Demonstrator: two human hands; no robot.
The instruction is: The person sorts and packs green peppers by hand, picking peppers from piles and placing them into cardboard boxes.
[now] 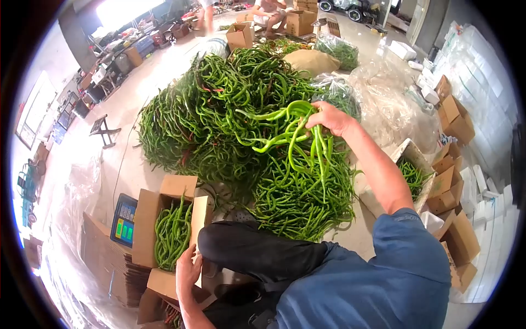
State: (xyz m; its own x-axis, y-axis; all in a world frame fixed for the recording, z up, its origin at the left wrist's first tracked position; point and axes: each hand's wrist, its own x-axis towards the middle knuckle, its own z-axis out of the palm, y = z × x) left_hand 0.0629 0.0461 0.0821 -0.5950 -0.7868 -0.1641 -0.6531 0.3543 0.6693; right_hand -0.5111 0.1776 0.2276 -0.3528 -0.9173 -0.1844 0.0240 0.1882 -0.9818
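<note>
My right hand (pixel 330 119) is closed around a bunch of long green chili peppers (pixel 296 112), raised over a big heap of chili peppers (pixel 219 104) on the floor. Some peppers in the bunch dangle below the fingers and others stick out to the left. A lower mound of green peppers (pixel 301 197) spreads beneath that hand. At my left knee, my left hand (pixel 188 267) grips the near edge of an open cardboard box (pixel 144 227). Long green peppers (pixel 173 233) lie lengthwise inside this box, whose flaps are folded outward.
A digital scale display (pixel 124 220) stands left of the box, beside stacked flat cardboard (pixel 131 279). Clear plastic sheeting (pixel 389 98), a white crate (pixel 419 156) of peppers and open cartons (pixel 457 241) line the right. Another person (pixel 269 13) sits at the back near boxes. A folding stool (pixel 104 131) stands left.
</note>
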